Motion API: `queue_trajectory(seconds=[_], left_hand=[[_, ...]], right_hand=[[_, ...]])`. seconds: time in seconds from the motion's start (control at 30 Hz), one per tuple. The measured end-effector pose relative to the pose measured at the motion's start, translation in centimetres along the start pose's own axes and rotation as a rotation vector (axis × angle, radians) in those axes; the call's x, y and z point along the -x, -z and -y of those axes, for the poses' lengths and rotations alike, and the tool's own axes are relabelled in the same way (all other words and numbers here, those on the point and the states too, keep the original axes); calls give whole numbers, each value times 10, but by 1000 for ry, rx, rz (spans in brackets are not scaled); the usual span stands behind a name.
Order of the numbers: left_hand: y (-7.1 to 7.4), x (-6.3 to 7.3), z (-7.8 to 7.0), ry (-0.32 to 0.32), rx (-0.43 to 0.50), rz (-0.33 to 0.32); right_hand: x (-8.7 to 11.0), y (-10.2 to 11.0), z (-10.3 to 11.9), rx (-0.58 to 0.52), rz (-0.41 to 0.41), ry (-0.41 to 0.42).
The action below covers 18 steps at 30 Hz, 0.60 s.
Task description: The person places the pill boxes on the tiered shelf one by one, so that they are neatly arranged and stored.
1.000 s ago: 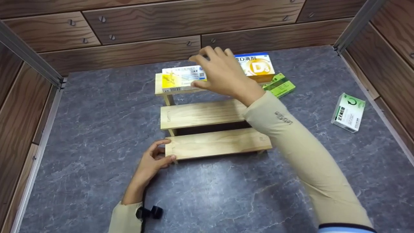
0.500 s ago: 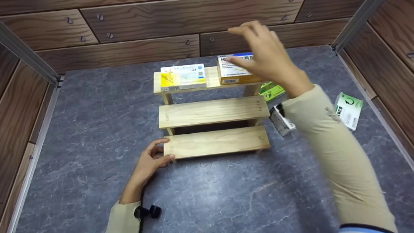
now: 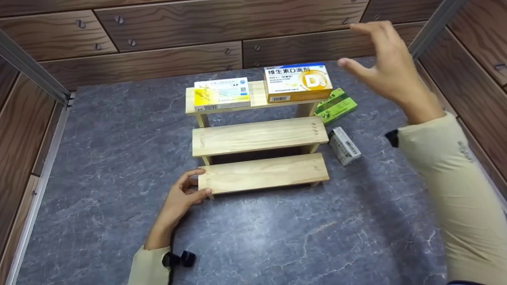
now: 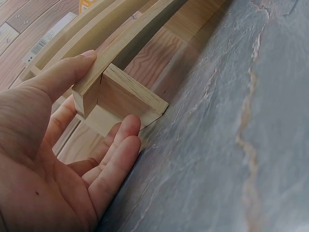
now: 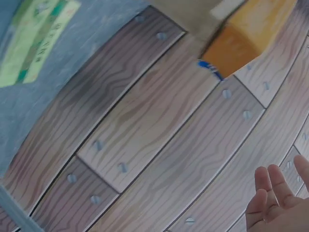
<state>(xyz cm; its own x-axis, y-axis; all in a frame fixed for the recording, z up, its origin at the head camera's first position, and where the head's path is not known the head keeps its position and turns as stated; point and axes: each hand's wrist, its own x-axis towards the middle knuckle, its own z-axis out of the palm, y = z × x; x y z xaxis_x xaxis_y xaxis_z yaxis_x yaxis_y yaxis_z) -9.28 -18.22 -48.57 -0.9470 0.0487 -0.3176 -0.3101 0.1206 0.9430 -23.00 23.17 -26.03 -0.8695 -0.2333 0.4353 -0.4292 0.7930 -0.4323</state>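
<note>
A three-tier wooden step rack (image 3: pixel 259 136) stands on the marbled grey surface. At the left end of its lowest board, my left hand (image 3: pixel 183 191) grips the wood between thumb and forefinger. The left wrist view shows the thumb (image 4: pixel 79 65) along the board's edge and the other fingers curling near the leg. My right hand (image 3: pixel 400 71) is raised in the air to the right of the rack, fingers spread and nothing in them. On the top tier lie a yellow-and-white medicine box (image 3: pixel 222 94) at left and an orange-and-white vitamin D box (image 3: pixel 298 82) at right.
A green box (image 3: pixel 336 106) lies behind the rack's right side. Closer in, a small white box (image 3: pixel 344 146) rests beside the middle tier. Wood-patterned walls (image 3: pixel 170 25) enclose the surface at the back and both sides.
My right hand has moved right, from over the top tier out past the vitamin D box. That uncovers both boxes on the tier. The left hand keeps its grip on the rack.
</note>
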Motion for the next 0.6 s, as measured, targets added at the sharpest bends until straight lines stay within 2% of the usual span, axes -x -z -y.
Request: queue_trajectory(seconds=[0.1, 0.23, 0.6], left_hand=[[0, 0, 0, -1, 10, 2], [0, 0, 0, -6, 20, 4], [-1, 0, 1, -8, 55, 6]], right_hand=[[14, -1, -10, 6, 20, -46], [38, -8, -21, 35, 86, -106], [91, -40, -48, 48, 177, -138]])
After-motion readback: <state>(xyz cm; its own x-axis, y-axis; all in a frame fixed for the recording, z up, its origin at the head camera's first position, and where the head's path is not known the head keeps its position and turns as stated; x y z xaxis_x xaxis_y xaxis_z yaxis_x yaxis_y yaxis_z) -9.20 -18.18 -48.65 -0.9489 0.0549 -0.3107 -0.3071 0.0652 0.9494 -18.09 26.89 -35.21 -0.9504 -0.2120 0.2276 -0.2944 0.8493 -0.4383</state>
